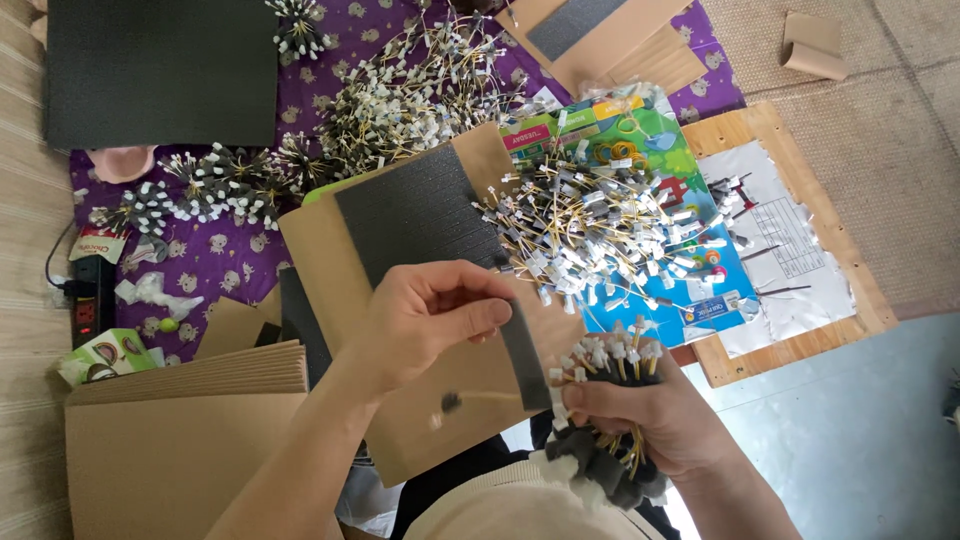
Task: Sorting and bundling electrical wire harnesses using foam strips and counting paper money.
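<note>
Right hand [655,415], nearest the lens, is closed tight around a bundle [605,400] of thin yellow sticks with white and grey tips; its lower end blurs against a pale sleeve. Left hand [430,320] pinches shut on something small above a brown card [420,250] with a dark foam strip; what it pinches is too blurred to tell. Beyond, a loose pile [600,225] of the same sticks covers a colourful sheet, and more heaps [400,90] lie on purple cloth [230,250]. Stacked cardboard [190,430] is cut off at the bottom left.
</note>
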